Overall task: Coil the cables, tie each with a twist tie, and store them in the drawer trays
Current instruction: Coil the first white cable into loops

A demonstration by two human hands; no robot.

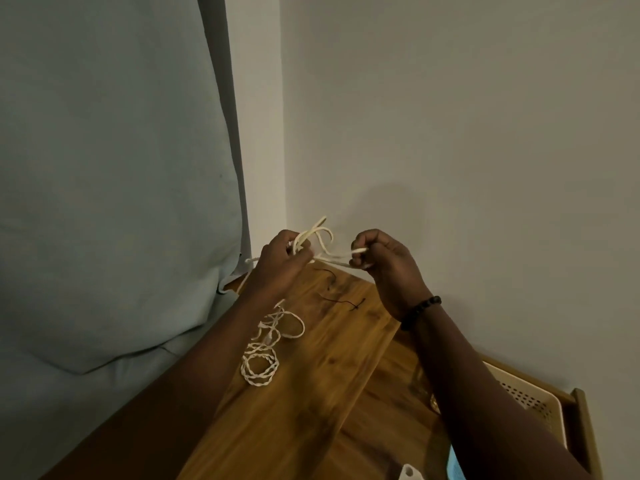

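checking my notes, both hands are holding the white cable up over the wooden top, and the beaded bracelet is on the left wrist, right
Not quite. The head view shows the beaded bracelet on the right wrist, not the left. The rest holds: the left hand and right hand both hold the white cable up over the wooden top.

Dim, warm light is filling the head view, leaving the colours muted and the picture slightly grainy. A soft shadow is falling on the wall point(398, 202) just above the hands. The forearms are reading very dark, with little detail showing. Wide-angle distortion is bending the straight lines toward the edges, and the lower corners are looking soft.
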